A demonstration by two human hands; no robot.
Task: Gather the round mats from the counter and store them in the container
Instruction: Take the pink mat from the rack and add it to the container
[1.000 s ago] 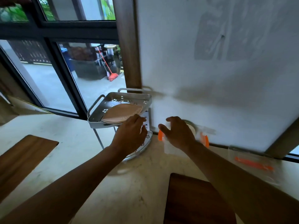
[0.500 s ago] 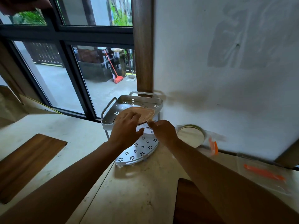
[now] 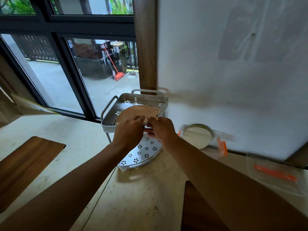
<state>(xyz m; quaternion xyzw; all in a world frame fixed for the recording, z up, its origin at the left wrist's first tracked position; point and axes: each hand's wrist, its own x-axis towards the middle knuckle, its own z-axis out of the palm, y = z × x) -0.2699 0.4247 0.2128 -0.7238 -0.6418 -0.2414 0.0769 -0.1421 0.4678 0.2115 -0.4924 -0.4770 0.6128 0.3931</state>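
A stack of tan round mats [image 3: 136, 111] lies in the top tier of a grey two-tier corner rack [image 3: 138, 99] in the counter's corner. My left hand [image 3: 129, 130] grips the near edge of the stack from the left. My right hand [image 3: 160, 129] pinches the same edge from the right. A clear container with orange clips [image 3: 197, 136] stands against the wall to the right of the rack, with a round pale face towards me. The mats' lower layers are hidden by the rack's wall and my fingers.
The rack's lower perforated shelf [image 3: 141, 154] sits on the pale stone counter [image 3: 133, 197]. Wooden boards lie at the left [image 3: 25, 165] and bottom right [image 3: 198, 210]. A clear lid with an orange strip [image 3: 275, 174] rests at the right. A window fills the far left.
My right hand left the clear container and moved left to the mats' edge. My left hand has kept to the stack's near edge. The camera shifted closer and to the left.
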